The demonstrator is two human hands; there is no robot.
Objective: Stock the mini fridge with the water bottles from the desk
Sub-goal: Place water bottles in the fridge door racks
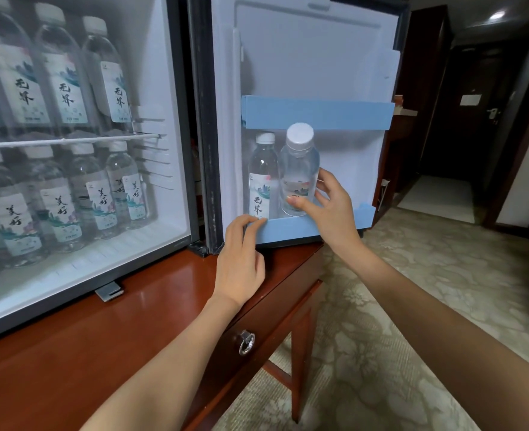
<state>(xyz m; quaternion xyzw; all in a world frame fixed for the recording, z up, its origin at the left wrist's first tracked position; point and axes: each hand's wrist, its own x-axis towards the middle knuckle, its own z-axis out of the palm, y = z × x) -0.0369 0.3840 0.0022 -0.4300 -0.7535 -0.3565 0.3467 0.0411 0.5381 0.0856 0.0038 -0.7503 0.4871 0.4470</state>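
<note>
Two cabinet levels: inside the mini fridge point(176, 88), at 9 to 10 o'clock of the view, both look stocked, with an upper row of bottles point(61, 73) on the wire shelf point(70, 140) and a lower row of bottles point(54, 197) beneath it, upright and packed close.
Door: the fridge door point(313, 57) stands open at 1 o'clock; its pocket lies between an upper blue rail point(316, 115) and a lower blue rail point(291, 228).
Placed bottle: one labelled bottle point(261, 172) stands upright at the pocket's 9 o'clock end.
Bottle in hand: the water bottle point(299, 163) is just at 3 o'clock of the placed one, close against it, tilted with its cap toward the camera and its base near the lower blue rail; whether it sits fully down cannot be told.
Right hand: the right hand point(331, 206) holds that bottle low on its body, thumb across the label, fingers spread round the far side.
Left hand: the left hand point(241, 259) has its fingers bent over the lower blue rail's 9 o'clock end, probably steadying the door.
Counter: only the counter point(101, 337) in front of the fridge shows, so any bottles waiting elsewhere are unseen.
Done: the cabinet and one door place, by my judgement.
Left: seat and release this bottle; the pocket has room toward 3 o'clock.
</note>
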